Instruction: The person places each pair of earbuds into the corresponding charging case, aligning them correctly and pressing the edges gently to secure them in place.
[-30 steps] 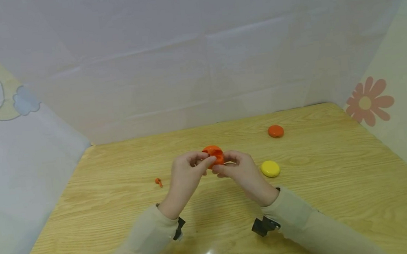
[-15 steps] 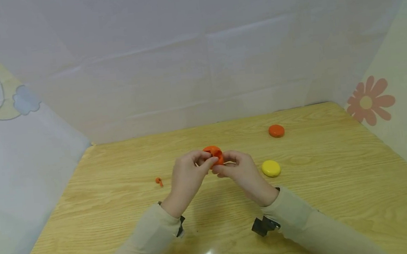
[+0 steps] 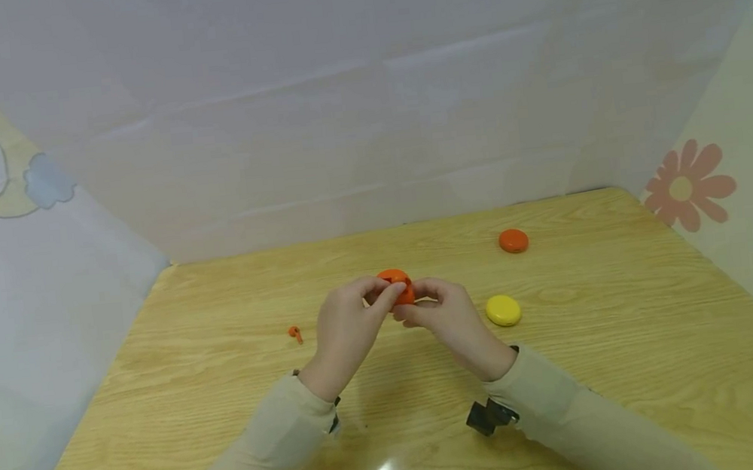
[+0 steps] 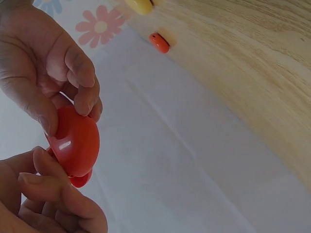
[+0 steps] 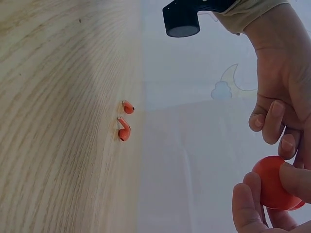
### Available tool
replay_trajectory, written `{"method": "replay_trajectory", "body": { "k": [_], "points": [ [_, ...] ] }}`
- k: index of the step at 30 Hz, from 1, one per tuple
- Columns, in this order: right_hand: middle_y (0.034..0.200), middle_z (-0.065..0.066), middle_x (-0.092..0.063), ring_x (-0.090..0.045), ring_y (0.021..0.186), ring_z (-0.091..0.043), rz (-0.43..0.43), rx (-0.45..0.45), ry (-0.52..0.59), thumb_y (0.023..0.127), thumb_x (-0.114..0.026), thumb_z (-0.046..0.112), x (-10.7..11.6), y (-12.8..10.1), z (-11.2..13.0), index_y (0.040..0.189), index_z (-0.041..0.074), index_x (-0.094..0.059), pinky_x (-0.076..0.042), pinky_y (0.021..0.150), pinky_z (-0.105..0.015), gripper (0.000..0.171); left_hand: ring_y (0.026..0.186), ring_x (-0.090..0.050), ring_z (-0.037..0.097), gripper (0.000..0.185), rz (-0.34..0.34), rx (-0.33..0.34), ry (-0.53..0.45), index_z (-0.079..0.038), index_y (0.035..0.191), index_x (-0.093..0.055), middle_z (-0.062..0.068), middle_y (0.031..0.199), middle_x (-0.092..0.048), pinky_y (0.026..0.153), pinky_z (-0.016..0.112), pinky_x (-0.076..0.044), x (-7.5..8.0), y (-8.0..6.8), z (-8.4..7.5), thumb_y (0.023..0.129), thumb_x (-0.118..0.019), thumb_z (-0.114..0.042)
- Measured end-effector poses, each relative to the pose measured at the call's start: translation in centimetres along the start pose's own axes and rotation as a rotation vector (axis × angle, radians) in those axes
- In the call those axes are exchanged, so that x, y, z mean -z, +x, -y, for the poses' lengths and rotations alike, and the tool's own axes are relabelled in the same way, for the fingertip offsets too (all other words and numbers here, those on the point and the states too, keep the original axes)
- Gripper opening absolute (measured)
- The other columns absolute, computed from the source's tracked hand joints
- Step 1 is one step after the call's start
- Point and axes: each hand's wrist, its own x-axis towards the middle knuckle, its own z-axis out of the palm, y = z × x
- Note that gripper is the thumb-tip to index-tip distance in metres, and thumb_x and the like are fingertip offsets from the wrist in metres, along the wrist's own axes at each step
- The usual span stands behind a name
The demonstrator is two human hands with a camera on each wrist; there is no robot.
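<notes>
Both hands meet over the middle of the table around a round, glossy orange earbud case (image 3: 394, 276). My right hand (image 3: 449, 319) grips its right side between thumb and fingers, clearest in the left wrist view. My left hand (image 3: 351, 328) pinches at the case's left side, its thumb lying across the opening. A part of the lid (image 4: 81, 179) stands off the body, so the case is at least partly open. Fingers hide most of its inside; whether an earbud is in there I cannot tell. Two loose orange earbuds (image 5: 124, 130) lie on the table in the right wrist view.
To the right of the hands lies a round yellow case (image 3: 503, 310). Farther back is a second orange case (image 3: 513, 241). One earbud (image 3: 295, 334) shows left of my left hand. Printed cloth walls (image 3: 274, 161) border the wooden table (image 3: 220, 303) at the back and sides.
My left thumb has slid slightly right over the case opening, and less of the case's inside shows. The right hand stays in place. The loose earbud and other cases lie unmoved.
</notes>
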Motion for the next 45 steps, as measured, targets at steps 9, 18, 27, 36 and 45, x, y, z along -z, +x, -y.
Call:
{"method": "replay_trajectory", "body": {
  "k": [9, 18, 27, 36, 45],
  "points": [
    [0.111, -0.014, -0.064, -0.067, 0.094, -0.020, -0.020, 0.002, 0.002, 0.089, -0.069, 0.003, 0.0, -0.1, 0.2, 0.115, -0.009, -0.062, -0.054, 0.084, -0.037, 0.029, 0.051, -0.047, 0.009, 0.015, -0.031, 0.001, -0.006, -0.008, 0.090, -0.075, -0.003, 0.066, -0.062, 0.044, 0.023, -0.035, 0.0, 0.1, -0.3, 0.089, -0.072, -0.023],
    [0.107, -0.014, -0.064, -0.068, 0.092, -0.019, -0.017, 0.011, -0.009, 0.090, -0.066, -0.001, 0.0, 0.0, 0.2, 0.113, -0.010, -0.061, -0.054, 0.082, -0.035, 0.025, 0.052, -0.050, 0.007, 0.018, -0.017, 0.021, 0.043, -0.008, 0.082, -0.074, -0.004, 0.065, -0.063, 0.048, 0.024, -0.042, -0.1, 0.3, -0.9, 0.090, -0.072, -0.024],
    [0.105, -0.015, -0.063, -0.068, 0.090, -0.019, -0.032, 0.008, -0.036, 0.091, -0.065, -0.002, 0.1, 0.1, 0.0, 0.111, -0.010, -0.061, -0.054, 0.081, -0.032, 0.023, 0.048, -0.044, 0.009, 0.021, 0.016, 0.027, 0.133, -0.008, 0.076, -0.071, -0.004, 0.061, -0.059, 0.045, 0.023, -0.035, 0.2, 0.3, -1.4, 0.091, -0.071, -0.023],
    [0.108, -0.016, -0.062, -0.067, 0.095, -0.024, -0.021, 0.022, -0.038, 0.091, -0.066, 0.000, 0.2, 0.0, 0.1, 0.112, -0.009, -0.061, -0.054, 0.083, -0.034, 0.023, 0.051, -0.049, 0.011, 0.018, 0.046, 0.094, 0.092, -0.010, 0.082, -0.070, -0.005, 0.063, -0.059, 0.046, 0.026, -0.039, 0.6, 0.2, -1.2, 0.090, -0.071, -0.026],
    [0.108, -0.016, -0.063, -0.067, 0.092, -0.022, 0.002, 0.016, -0.047, 0.093, -0.065, 0.005, 0.4, -0.3, 0.5, 0.114, -0.008, -0.062, -0.053, 0.086, -0.037, 0.025, 0.042, -0.036, 0.012, 0.028, -0.018, 0.164, -0.033, -0.008, 0.106, -0.071, 0.000, 0.066, -0.056, 0.041, 0.025, -0.030, 1.0, 0.3, -0.1, 0.094, -0.066, -0.033]
  ]
}}
